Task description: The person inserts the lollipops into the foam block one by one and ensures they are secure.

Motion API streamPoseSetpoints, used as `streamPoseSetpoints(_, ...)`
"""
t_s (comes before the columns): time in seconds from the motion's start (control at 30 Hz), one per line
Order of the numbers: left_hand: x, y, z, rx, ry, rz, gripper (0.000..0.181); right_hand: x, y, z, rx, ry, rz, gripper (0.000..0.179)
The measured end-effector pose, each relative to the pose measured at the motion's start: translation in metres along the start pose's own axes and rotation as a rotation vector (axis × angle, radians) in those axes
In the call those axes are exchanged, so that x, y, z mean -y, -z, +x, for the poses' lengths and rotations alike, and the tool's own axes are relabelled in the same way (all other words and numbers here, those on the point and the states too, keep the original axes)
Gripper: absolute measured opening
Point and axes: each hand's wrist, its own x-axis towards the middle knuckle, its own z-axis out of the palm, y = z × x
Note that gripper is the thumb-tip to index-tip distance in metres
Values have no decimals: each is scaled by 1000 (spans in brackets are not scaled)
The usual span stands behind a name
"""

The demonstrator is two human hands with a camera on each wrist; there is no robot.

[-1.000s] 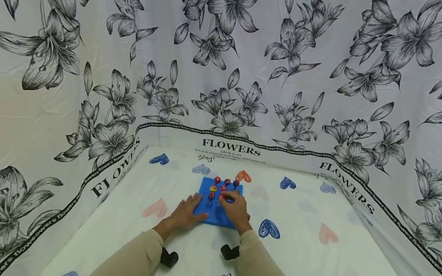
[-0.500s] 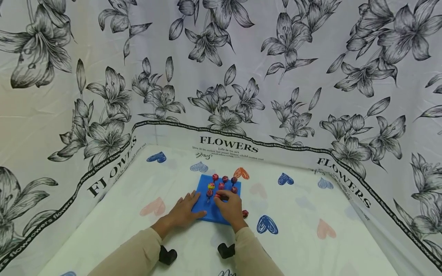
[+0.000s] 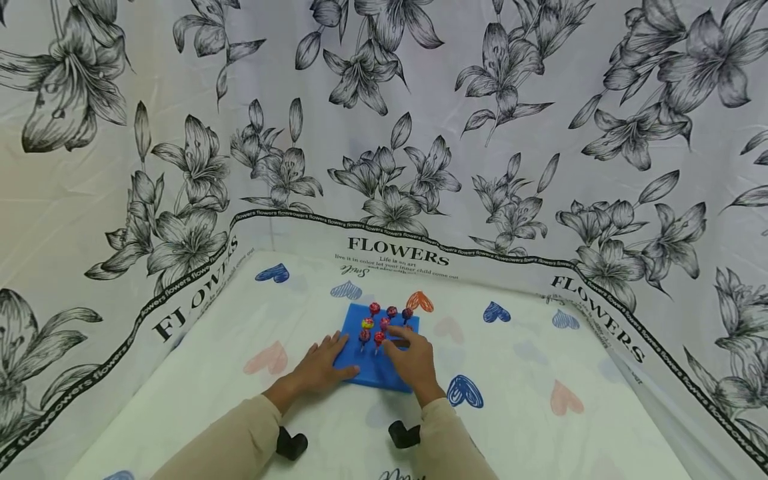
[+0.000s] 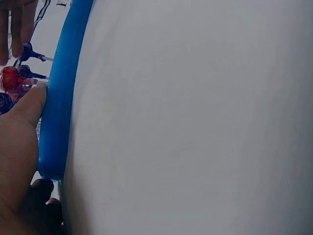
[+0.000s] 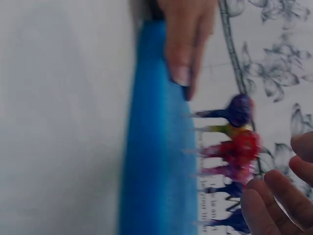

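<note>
Several wrapped lollipops stand upright by their sticks in a blue board (image 3: pixel 378 381), in rows. My left hand (image 3: pixel 321 368) lies with spread fingers on the board's left edge; its thumb rests along the near left part. My right hand (image 3: pixel 415 363) hovers over the right side, fingers bent loosely just right of the front red lollipop (image 3: pixel 379 338). In the right wrist view, a gap separates those fingertips (image 5: pixel 254 208) from the red candy head (image 5: pixel 247 146), and they hold nothing. A yellow-and-red lollipop (image 3: pixel 368 323) stands in the left row. The hand partly hides the right row.
The board lies on a white cloth (image 3: pixel 516 413) printed with hearts. Behind it hangs a white curtain (image 3: pixel 312 260) with black flowers. Black pieces (image 3: pixel 292 445) show at both wrists.
My right hand has let go of the front red lollipop and shifted right, baring it. A lollipop seen right of the board half a second ago is now hidden behind the hand. My left hand stays put.
</note>
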Motion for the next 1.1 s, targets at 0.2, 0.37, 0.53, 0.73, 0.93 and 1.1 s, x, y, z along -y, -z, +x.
streamPoseSetpoints(0.2, 2, -3, 1, 10, -3, -1, 89, -4, 38, 7, -143, 16, 11, 19)
streamPoseSetpoints(0.37, 4, -3, 5, -2, -20, 7, 91, -20, 65, 10, -182, -81, -78, 20)
streamPoseSetpoints(0.53, 5, -1, 3, 5, 0, 2, 92, -45, 70, 8, -100, -276, -198, 26)
streamPoseSetpoints(0.73, 4, -3, 1, 17, 5, 4, 92, -67, 65, 2, 14, -428, -233, 24)
streamPoseSetpoints(0.93, 1, -2, 1, 8, -2, 10, 90, -70, 62, 2, 50, -405, -235, 18)
streamPoseSetpoints(1.1, -1, 1, -1, 7, 6, 14, 89, -67, 58, 2, 127, -377, -258, 16)
